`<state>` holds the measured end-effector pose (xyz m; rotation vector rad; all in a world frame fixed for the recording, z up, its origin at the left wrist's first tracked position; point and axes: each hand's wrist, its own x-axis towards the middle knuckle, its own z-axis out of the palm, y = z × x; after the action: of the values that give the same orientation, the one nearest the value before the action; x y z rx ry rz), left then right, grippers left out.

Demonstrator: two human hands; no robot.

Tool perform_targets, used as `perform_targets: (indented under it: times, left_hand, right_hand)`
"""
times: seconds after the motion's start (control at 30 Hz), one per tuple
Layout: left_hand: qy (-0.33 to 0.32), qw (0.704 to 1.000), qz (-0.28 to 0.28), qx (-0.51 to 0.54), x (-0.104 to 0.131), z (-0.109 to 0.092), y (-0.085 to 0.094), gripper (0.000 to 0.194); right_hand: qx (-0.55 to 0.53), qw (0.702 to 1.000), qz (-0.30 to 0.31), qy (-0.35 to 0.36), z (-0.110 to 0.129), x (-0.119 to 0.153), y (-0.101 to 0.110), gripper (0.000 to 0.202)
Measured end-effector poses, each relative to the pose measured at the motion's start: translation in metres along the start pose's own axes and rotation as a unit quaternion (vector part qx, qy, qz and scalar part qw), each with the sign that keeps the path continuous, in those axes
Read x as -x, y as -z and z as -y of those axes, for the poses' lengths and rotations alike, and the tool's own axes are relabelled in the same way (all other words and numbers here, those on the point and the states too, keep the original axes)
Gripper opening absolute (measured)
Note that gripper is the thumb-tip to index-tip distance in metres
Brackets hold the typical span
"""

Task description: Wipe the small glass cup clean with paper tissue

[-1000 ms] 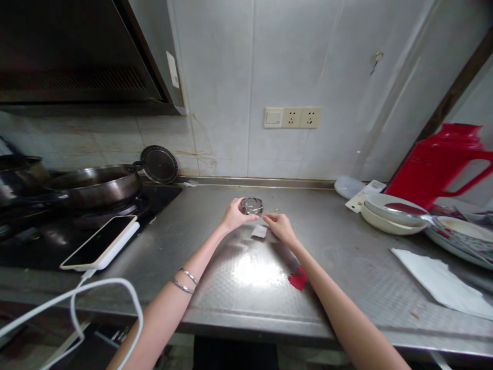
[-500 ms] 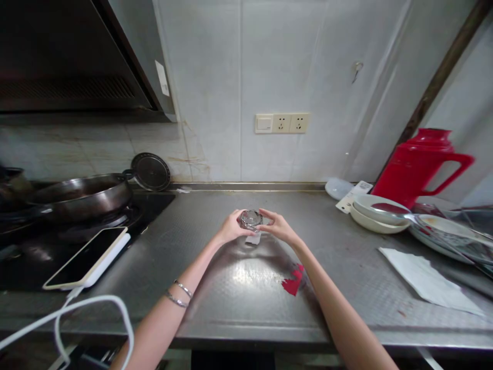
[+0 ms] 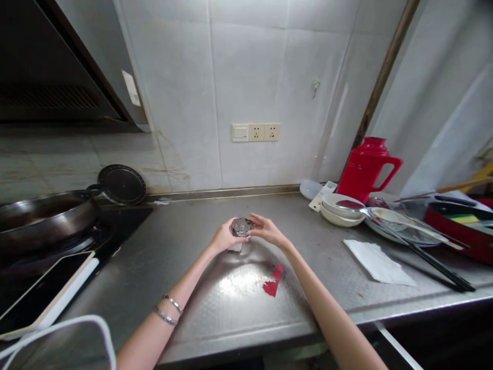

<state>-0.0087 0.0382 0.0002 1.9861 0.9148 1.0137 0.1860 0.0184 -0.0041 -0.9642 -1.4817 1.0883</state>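
A small round clear-glass dish (image 3: 242, 226), perhaps an ashtray, is held above the steel counter in the middle of the head view. My left hand (image 3: 224, 238) curves round its left side, thumb along the near edge. From the right, my right hand (image 3: 268, 230) grips the rim between thumb and fingers. Just below the dish, partly hidden by my left hand, lies a small white scrap (image 3: 235, 247). A torn red patch (image 3: 273, 281) is on the counter nearer to me, between my forearms.
On the left are a phone (image 3: 42, 295) with a white cable, a pan (image 3: 50, 218) on the stove and a dark round lid (image 3: 122, 185). To the right stand a red thermos (image 3: 364, 172), stacked bowls (image 3: 341, 216), a white paper sheet (image 3: 379, 262) and a black-handled utensil (image 3: 439, 264).
The view has turned right, so the surroundings shift left and a red pan appears at the right. Both hands keep hold of the dish, which sits slightly further right of the white scrap.
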Motion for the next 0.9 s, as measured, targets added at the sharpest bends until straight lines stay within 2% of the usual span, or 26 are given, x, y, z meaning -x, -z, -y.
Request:
perform_targets:
  times: [0.17, 0.43, 0.57, 0.73, 0.9]
  left_hand:
    - [-0.002, 1.0, 0.016, -0.023, -0.015, -0.018, -0.039, 0.073]
    - [-0.027, 0.996, 0.077, 0.032, -0.047, -0.044, -0.135, 0.07]
    - [-0.025, 0.993, 0.097, 0.067, -0.057, -0.056, -0.181, 0.07]
    - [-0.023, 0.989, 0.127, 0.075, -0.061, -0.068, -0.222, 0.069]
    - [-0.034, 0.983, 0.167, 0.072, -0.063, -0.07, -0.245, 0.066]
  right_hand:
    - [-0.024, 0.999, -0.019, -0.031, 0.006, 0.02, 0.043, 0.091]
    - [0.008, 0.994, -0.088, -0.064, 0.025, 0.077, 0.13, 0.094]
    - [0.034, 0.989, -0.121, -0.073, 0.032, 0.102, 0.167, 0.093]
    - [0.049, 0.986, -0.14, -0.073, 0.031, 0.13, 0.196, 0.089]
    - [0.064, 0.983, -0.154, -0.075, 0.023, 0.151, 0.211, 0.087]
